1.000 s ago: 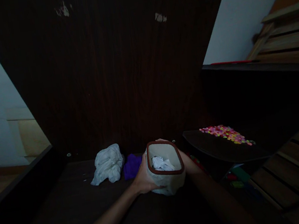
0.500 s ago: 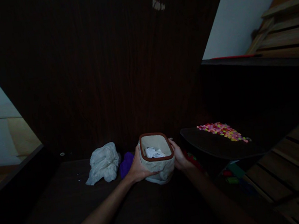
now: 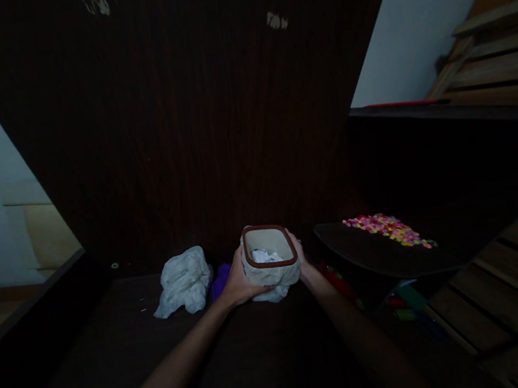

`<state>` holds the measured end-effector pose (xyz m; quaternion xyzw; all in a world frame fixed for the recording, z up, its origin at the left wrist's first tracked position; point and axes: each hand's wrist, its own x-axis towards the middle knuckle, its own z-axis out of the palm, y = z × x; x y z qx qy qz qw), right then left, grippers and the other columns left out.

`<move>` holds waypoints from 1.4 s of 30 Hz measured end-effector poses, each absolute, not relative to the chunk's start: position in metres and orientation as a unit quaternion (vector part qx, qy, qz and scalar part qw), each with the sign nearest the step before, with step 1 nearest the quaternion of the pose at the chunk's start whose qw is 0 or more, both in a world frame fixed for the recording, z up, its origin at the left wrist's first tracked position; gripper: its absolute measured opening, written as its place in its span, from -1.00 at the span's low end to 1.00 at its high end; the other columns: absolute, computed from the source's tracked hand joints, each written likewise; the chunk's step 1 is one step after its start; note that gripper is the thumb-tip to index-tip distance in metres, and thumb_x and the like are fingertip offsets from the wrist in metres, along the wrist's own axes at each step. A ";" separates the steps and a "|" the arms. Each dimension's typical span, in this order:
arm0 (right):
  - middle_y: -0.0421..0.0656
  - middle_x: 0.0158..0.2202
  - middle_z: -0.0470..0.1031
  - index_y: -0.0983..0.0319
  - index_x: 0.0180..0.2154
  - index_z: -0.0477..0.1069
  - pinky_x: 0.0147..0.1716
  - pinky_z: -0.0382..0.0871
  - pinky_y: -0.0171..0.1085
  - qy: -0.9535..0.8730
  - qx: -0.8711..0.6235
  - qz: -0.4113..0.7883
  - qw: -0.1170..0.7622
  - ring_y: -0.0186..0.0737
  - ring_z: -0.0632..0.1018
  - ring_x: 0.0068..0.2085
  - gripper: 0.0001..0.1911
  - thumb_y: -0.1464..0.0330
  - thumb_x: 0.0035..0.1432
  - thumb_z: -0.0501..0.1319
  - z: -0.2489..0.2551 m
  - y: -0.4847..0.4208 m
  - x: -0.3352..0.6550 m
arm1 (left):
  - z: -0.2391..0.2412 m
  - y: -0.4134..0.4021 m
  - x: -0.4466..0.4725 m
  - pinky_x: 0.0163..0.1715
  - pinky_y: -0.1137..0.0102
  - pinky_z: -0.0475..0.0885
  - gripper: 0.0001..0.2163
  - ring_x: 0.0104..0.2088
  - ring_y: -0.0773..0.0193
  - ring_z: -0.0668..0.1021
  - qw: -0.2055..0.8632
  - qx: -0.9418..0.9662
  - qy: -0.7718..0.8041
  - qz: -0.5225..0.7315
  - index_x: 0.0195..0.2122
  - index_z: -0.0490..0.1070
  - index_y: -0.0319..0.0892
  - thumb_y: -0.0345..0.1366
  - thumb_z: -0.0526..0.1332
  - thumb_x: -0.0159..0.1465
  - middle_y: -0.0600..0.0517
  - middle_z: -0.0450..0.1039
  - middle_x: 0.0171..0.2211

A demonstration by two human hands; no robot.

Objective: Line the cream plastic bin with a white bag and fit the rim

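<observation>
Between my two hands is a small square bin (image 3: 274, 275) with a brown rim and a pale plastic bag around its outside. Crumpled white paper (image 3: 265, 256) lies inside it. My left hand (image 3: 239, 285) grips the bin's left side, thumb toward the front. On the right side my right hand (image 3: 301, 259) is closed against the wall, its fingers partly hidden behind the bin. Left of my left hand, a purple cloth-like thing (image 3: 220, 281) shows in part. Farther left lies a crumpled whitish plastic bag (image 3: 183, 281).
A dark wooden panel (image 3: 230, 127) rises behind the dark surface (image 3: 192, 370). To the right, a rounded shelf (image 3: 368, 249) carries a heap of colourful small pieces (image 3: 386, 229). Red and green items (image 3: 403, 308) sit below it, near wooden slats (image 3: 513, 287).
The bin has moved slightly upward and away from me in my hands, and its front bag edge sits higher. The view has shifted a little.
</observation>
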<state>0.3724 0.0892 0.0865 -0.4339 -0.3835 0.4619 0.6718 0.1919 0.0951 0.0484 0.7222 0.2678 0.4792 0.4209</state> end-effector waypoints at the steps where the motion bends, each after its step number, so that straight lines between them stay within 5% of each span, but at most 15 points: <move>1: -0.05 0.06 0.51 0.23 0.03 0.47 -0.02 0.51 -0.03 -0.373 -0.439 0.472 0.667 -0.10 0.57 -0.02 -0.65 0.13 0.39 0.19 0.086 0.088 0.374 | 0.049 0.095 0.192 0.33 -0.09 0.22 0.10 0.30 -0.20 0.35 0.409 0.724 0.281 0.479 0.31 0.10 -0.17 -0.10 0.62 -0.24 -0.25 0.27 0.26; 7: -0.05 -0.10 0.58 0.28 -0.10 0.50 -0.03 0.47 -0.02 -0.325 -0.472 0.488 0.658 -0.13 0.60 -0.11 -0.45 -0.07 0.36 0.10 0.079 0.069 0.395 | 0.054 0.089 0.192 0.35 -0.11 0.14 0.06 0.32 -0.23 0.28 0.339 0.730 0.349 0.480 0.29 0.14 -0.17 -0.09 0.61 -0.23 -0.25 0.20 0.27; 17: -0.03 -0.05 0.62 0.23 -0.19 0.56 0.18 0.26 0.04 -0.357 -0.498 0.325 0.720 -0.05 0.55 0.06 -0.42 -0.13 0.27 0.09 0.101 0.013 0.406 | 0.065 0.060 0.153 0.35 -0.18 0.13 0.23 0.42 -0.34 0.13 0.309 0.776 0.362 0.415 0.42 -0.12 -0.22 0.07 0.57 -0.14 -0.41 -0.02 0.43; 21: -0.07 0.01 0.62 0.16 -0.19 0.59 0.27 0.18 -0.01 -0.418 -0.488 0.233 0.730 -0.01 0.50 0.16 -0.50 -0.03 0.23 0.05 0.121 -0.009 0.390 | 0.077 0.045 0.114 0.31 -0.15 0.24 -0.19 0.37 -0.18 0.29 0.276 0.799 0.354 0.401 0.39 0.00 -0.16 0.02 0.34 0.24 -0.31 0.13 0.38; 24: -0.07 0.12 0.57 0.16 -0.14 0.60 0.30 0.13 0.00 -0.489 -0.479 0.179 0.707 0.01 0.44 0.23 -0.56 0.05 0.27 0.07 0.132 -0.029 0.367 | 0.085 0.034 0.083 0.32 -0.13 0.24 -0.44 0.32 -0.10 0.36 0.242 0.818 0.340 0.395 0.30 0.17 -0.12 -0.11 0.24 0.33 -0.21 0.28 0.31; 30: -0.10 0.13 0.56 0.09 -0.09 0.62 0.34 0.10 0.09 -0.637 -0.471 0.135 0.596 0.05 0.41 0.26 -0.76 0.24 0.25 0.25 0.117 -0.064 0.313 | 0.082 0.012 0.037 0.24 -0.03 0.41 -0.66 0.21 -0.07 0.50 0.178 0.864 0.325 0.341 0.14 0.40 -0.09 -0.19 0.21 0.35 -0.15 0.46 0.18; 37: 0.05 0.38 0.25 0.30 0.27 0.38 0.39 0.10 0.15 -0.814 -0.506 0.128 0.256 0.10 0.19 0.43 -0.49 0.26 0.37 0.11 0.058 -0.071 0.278 | 0.046 -0.006 0.011 0.26 -0.05 0.40 -0.58 0.30 -0.09 0.44 0.127 0.914 0.310 0.229 0.24 0.40 -0.04 -0.14 0.22 0.37 -0.12 0.37 0.32; 42: 0.05 0.45 0.05 0.33 0.37 0.21 0.40 0.01 0.20 -0.844 -0.498 0.139 0.145 0.17 0.05 0.46 -0.38 0.23 0.38 0.12 0.044 -0.072 0.268 | 0.040 -0.014 0.007 0.30 -0.18 0.27 -0.48 0.39 -0.16 0.28 0.125 0.930 0.303 0.166 0.38 0.24 -0.03 -0.07 0.17 0.42 -0.12 0.21 0.40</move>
